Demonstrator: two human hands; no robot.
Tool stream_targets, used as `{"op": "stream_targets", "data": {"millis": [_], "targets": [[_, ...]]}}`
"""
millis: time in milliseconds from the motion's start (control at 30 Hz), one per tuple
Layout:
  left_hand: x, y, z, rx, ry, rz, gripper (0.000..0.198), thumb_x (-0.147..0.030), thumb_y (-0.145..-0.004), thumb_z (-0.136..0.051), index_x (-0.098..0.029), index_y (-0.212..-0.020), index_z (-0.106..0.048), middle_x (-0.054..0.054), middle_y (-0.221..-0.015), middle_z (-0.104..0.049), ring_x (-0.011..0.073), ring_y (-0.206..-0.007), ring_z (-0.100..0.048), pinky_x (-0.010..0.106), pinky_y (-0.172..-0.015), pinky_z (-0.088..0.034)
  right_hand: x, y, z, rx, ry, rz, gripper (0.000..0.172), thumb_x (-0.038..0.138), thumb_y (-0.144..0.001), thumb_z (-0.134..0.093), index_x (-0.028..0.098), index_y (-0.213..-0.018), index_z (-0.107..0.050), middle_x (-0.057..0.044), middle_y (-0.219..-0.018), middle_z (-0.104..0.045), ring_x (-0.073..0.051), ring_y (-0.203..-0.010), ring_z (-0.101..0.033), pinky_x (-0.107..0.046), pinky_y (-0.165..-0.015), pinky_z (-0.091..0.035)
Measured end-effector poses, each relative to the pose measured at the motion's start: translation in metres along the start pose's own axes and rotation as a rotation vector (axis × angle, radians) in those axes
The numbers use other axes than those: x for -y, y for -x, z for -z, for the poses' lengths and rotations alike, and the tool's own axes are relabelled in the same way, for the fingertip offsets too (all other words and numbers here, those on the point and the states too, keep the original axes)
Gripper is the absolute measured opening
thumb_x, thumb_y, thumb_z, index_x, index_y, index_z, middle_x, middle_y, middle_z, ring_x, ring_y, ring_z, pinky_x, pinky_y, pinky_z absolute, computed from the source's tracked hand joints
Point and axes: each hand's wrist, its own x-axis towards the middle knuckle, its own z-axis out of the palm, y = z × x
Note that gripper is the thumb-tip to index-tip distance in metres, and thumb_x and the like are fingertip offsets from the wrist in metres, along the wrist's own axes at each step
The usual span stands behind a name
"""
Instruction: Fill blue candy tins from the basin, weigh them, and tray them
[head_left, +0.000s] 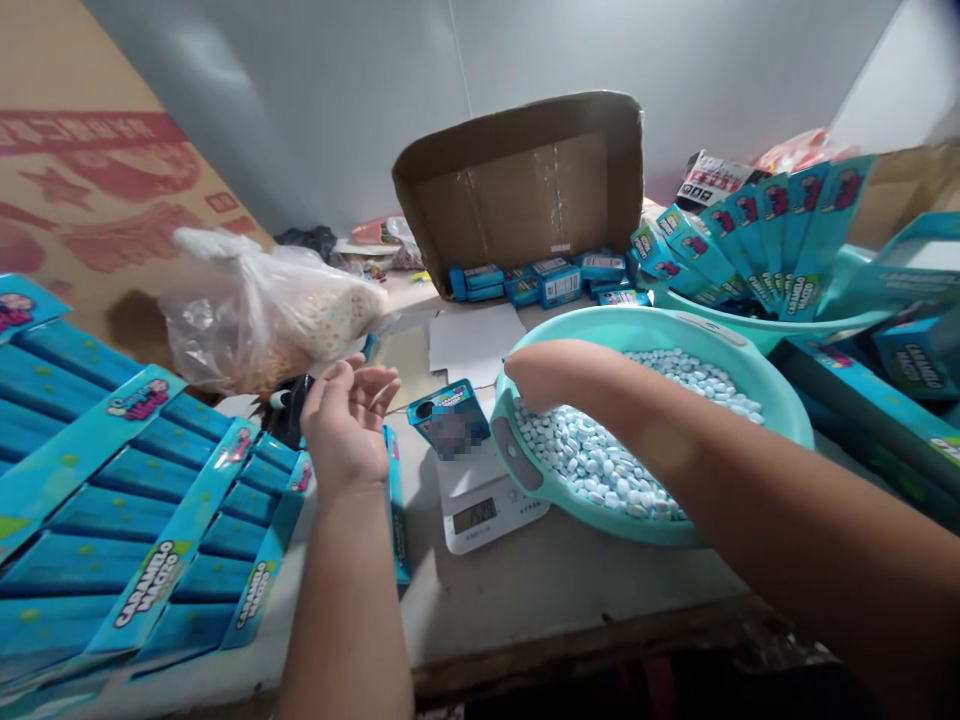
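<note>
My left hand [351,415] is raised palm up beside the scale, its fingers loosely curled and apart, with nothing visible in them. My right hand [536,375] reaches into a turquoise basin [787,400] at its left side, and its fingers are hidden. Small pale-blue candies [600,465] fill the basin. Between my hands, a small blue candy box [442,405], printed "Caramelo", rests tilted on a white kitchen scale [491,525] with a lit display. Another blue box [396,510] lies partly behind my left forearm.
Blue display cartons [150,500] packed with boxes stand at left. An open cardboard box [517,200] with small blue boxes [559,285] is at the back. A plastic bag [277,310] sits back left. Folded cartons [780,240] fan out from a second basin [840,315] at right.
</note>
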Motion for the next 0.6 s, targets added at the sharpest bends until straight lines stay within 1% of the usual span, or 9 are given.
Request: {"op": "stream_targets", "data": {"millis": [100, 233, 400, 600], "targets": [[-0.0013, 0.0004, 0.0001, -0.016, 0.018, -0.001, 0.035, -0.042, -0.072, -0.071, -0.016, -0.095, -0.065, -0.001, -0.069, -0.067, 0.016, -0.075, -0.07, 0.032, -0.078, -0.056, -0.0009, -0.0022, -0.0007, 0.015, 0.028, -0.017, 0.04, 0.009, -0.079, -0.063, 0.004, -0.119, -0.069, -0.015, -0.087, -0.069, -0.029, -0.088, -0.067, -0.037, -0.077, -0.053], [-0.0031, 0.0, 0.0012, -0.031, 0.04, 0.015, 0.03, -0.038, -0.074, -0.07, -0.016, -0.093, -0.065, -0.001, -0.067, -0.067, 0.0159, -0.075, -0.069, 0.032, -0.078, -0.055, -0.0012, -0.0031, -0.0016, 0.028, 0.035, -0.026, 0.039, 0.012, -0.081, -0.063, 0.004, -0.118, -0.069, -0.015, -0.088, -0.069, -0.028, -0.089, -0.067, -0.035, -0.078, -0.053], [-0.0049, 0.0011, -0.0003, -0.008, 0.062, 0.064, 0.03, -0.038, -0.074, -0.072, -0.016, -0.093, -0.066, -0.001, -0.068, -0.067, 0.016, -0.073, -0.069, 0.033, -0.078, -0.056, -0.0025, -0.0029, -0.0029, 0.036, 0.027, -0.04, 0.038, 0.015, -0.08, -0.064, 0.003, -0.116, -0.069, -0.015, -0.086, -0.07, -0.027, -0.088, -0.067, -0.035, -0.077, -0.052], [-0.005, 0.0022, -0.0013, -0.018, 0.074, 0.095, 0.025, -0.037, -0.075, -0.071, -0.017, -0.09, -0.067, -0.001, -0.068, -0.068, 0.0153, -0.073, -0.069, 0.031, -0.076, -0.057, -0.007, -0.0073, -0.0043, -0.029, 0.015, -0.025, 0.044, 0.015, -0.076, -0.066, 0.004, -0.118, -0.07, -0.014, -0.083, -0.07, -0.028, -0.082, -0.067, -0.035, -0.07, -0.051]]}}
